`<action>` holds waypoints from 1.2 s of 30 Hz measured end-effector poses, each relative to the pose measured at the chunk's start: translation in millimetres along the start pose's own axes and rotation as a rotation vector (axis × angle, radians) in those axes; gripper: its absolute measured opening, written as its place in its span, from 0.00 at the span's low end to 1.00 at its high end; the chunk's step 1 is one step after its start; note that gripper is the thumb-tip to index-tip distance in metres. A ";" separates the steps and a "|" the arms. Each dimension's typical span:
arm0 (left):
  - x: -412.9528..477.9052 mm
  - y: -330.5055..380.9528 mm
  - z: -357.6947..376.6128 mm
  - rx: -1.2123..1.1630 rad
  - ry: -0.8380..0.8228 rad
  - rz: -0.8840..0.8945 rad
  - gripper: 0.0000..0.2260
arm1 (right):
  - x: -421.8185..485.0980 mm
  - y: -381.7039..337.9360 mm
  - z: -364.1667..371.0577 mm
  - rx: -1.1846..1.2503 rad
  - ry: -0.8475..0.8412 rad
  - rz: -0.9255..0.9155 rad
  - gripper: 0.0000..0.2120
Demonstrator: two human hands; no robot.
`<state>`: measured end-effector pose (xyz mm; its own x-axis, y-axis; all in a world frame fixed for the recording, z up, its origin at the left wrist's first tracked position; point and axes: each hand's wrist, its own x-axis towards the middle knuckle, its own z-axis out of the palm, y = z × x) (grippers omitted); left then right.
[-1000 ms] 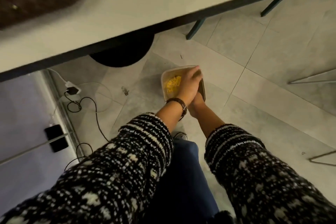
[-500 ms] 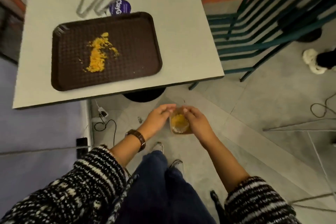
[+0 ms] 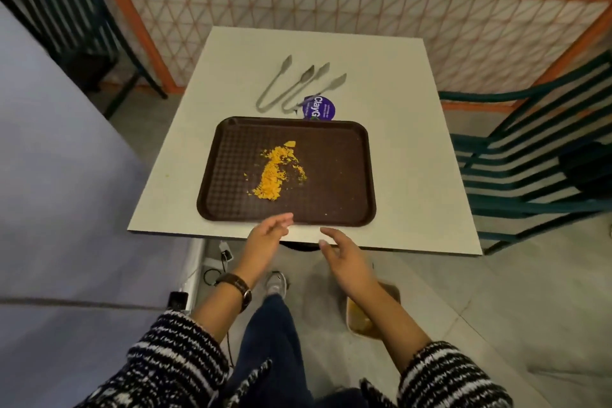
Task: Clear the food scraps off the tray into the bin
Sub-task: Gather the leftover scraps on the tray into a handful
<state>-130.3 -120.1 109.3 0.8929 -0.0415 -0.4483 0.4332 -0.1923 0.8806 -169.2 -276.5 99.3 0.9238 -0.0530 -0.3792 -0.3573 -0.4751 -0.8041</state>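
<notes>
Brown tray (image 3: pixel 334 169) with yellow food scraps (image 3: pixel 272 175) lies just beyond the fingertips of left hand (image 3: pixel 265 238) and right hand (image 3: pixel 344 258), both relaxed, grasping nothing; floor container (image 3: pixel 348 311), probably the bin, sits partly hidden behind the right forearm.

The tray (image 3: pixel 331 175) lay on the table (image 3: pixel 414 142), close to its front edge. The food scraps (image 3: pixel 273 172) lay on the tray, left of its middle. Behind the tray two pairs of tongs (image 3: pixel 275 86) lay side by side, and a round disc (image 3: pixel 319 108) lay just at the tray's back rim. The left hand (image 3: pixel 265 238) was before the tray, its fingertips over the front rim; the right hand (image 3: pixel 344 258) was to its right, apart from it. The bin (image 3: pixel 359 321) stood on the floor, partly hidden under the right forearm. A chair (image 3: pixel 530 159) stood right of the table, and a fence (image 3: pixel 331 10) stood behind it.
</notes>
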 end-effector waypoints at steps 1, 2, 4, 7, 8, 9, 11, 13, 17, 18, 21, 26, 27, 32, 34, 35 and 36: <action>14.0 -0.5 -9.7 0.008 0.029 -0.007 0.12 | 15.9 -2.8 6.7 -0.042 -0.011 -0.022 0.19; 28.4 -0.8 -19.6 0.017 0.056 -0.012 0.12 | 32.0 -6.2 12.1 -0.077 -0.020 -0.043 0.19; 56.8 -0.8 -38.8 0.054 0.083 -0.006 0.12 | 63.7 -12.7 20.2 -0.126 -0.039 -0.061 0.20; 89.4 -2.5 -62.8 0.105 0.092 -0.001 0.11 | 108.3 -19.0 25.9 -0.196 -0.074 -0.058 0.21; 99.2 -3.0 -69.1 0.108 0.098 0.001 0.11 | 123.9 -20.0 26.6 -0.220 -0.076 -0.074 0.22; 108.8 -3.4 -74.4 0.113 0.103 0.008 0.11 | 139.8 -20.3 26.5 -0.247 -0.067 -0.093 0.22; 127.5 -5.7 -84.4 0.123 0.115 0.014 0.11 | 171.1 -19.3 24.6 -0.300 -0.023 -0.101 0.23; 138.7 -5.5 -92.1 0.130 0.119 0.016 0.11 | 196.0 -18.7 20.6 -0.337 0.031 -0.106 0.25; 153.6 -12.3 -101.8 0.109 0.120 -0.009 0.12 | 248.0 -21.6 16.7 -0.401 0.064 -0.147 0.28; 154.3 -14.8 -102.3 0.121 0.118 -0.017 0.12 | 259.2 -22.7 15.9 -0.425 0.057 -0.166 0.28; 154.4 -22.3 -103.9 0.138 0.104 -0.077 0.12 | 288.8 -25.3 16.5 -0.487 -0.010 -0.227 0.29; 156.4 -32.7 -108.2 0.101 0.074 -0.135 0.13 | 305.5 -25.3 31.4 -0.568 -0.075 -0.371 0.34; 156.3 -33.8 -109.1 0.089 0.075 -0.140 0.13 | 303.6 -25.7 36.4 -0.581 -0.096 -0.406 0.34; 154.0 -33.2 -109.1 0.040 0.092 -0.150 0.13 | 281.6 -31.6 68.4 -0.560 -0.328 -0.588 0.36; 153.3 -29.9 -107.6 0.004 0.122 -0.148 0.13 | 271.1 -35.0 75.0 -0.458 -0.408 -0.595 0.37; 152.9 -28.1 -107.0 -0.029 0.146 -0.152 0.12 | 267.4 -36.4 74.7 -0.397 -0.412 -0.577 0.36; 152.5 -26.2 -106.6 -0.074 0.173 -0.157 0.12 | 264.9 -37.2 72.0 -0.346 -0.383 -0.556 0.36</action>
<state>7.7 -16.9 34.3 0.8192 0.1530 -0.5528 0.5700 -0.1103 0.8142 78.9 -209.7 -4.2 0.8207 0.5532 -0.1431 0.2689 -0.5949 -0.7575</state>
